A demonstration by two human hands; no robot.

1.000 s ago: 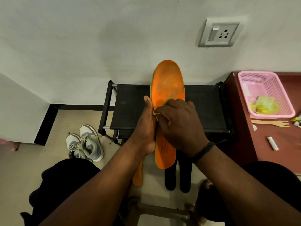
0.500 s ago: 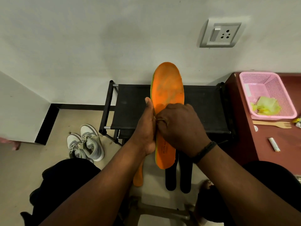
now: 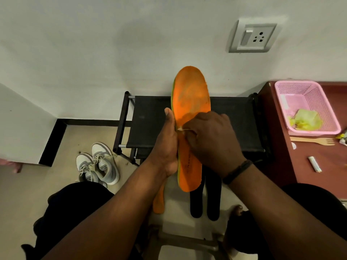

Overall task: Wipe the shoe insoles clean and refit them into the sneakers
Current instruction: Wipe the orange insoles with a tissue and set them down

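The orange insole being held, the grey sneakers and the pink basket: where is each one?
orange insole [image 3: 191, 94], head view, its bare toe half.
grey sneakers [image 3: 105, 166], head view, the right-hand shoe's tongue.
pink basket [image 3: 319, 102], head view, its right mesh wall.

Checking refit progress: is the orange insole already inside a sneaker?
No, the left hand holds the orange insole upright, apart from the sneakers.

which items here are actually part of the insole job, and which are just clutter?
In the job:
- orange insole, held by left hand
- wipe scrap, pinched by right hand
- second orange insole on floor
- two black insoles
- grey sneakers

Lying about:
- pink basket
- wooden fork
- black rack
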